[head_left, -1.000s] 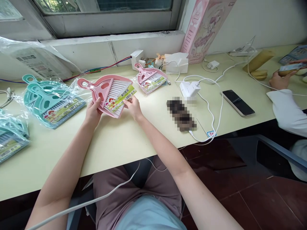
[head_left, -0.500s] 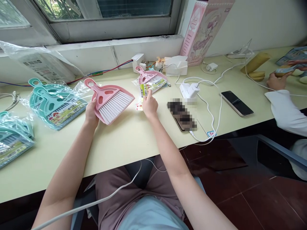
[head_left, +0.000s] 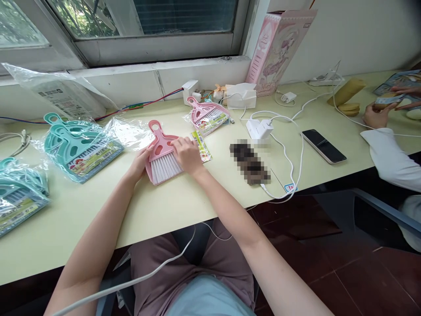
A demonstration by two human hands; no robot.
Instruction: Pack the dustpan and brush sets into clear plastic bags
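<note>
A pink dustpan [head_left: 150, 174] with a pink hand brush [head_left: 164, 169] nested on it rests on the table in front of me, handles toward the window and white bristles toward me. My left hand [head_left: 140, 164] grips the dustpan's left edge. From the right, my right hand [head_left: 187, 154] is closed over the brush's side; its fingertips lie on the pink head, and the thumb is hidden. Just beyond that hand lies a printed label card [head_left: 204, 149], flat on the table. Crumpled clear plastic wrap [head_left: 130, 131] lies behind the dustpan.
Bagged teal dustpan sets [head_left: 82, 151] stand to the left, a bagged pink set [head_left: 210, 115] behind. Right are a charger [head_left: 259, 128], white cables, a pixelated item [head_left: 251, 162] and a phone [head_left: 324, 146]. Another person's hand [head_left: 378, 115] works at far right.
The dustpan and brush have moved right and down onto the table. My right hand has let go of the label card and moved left onto the brush.
</note>
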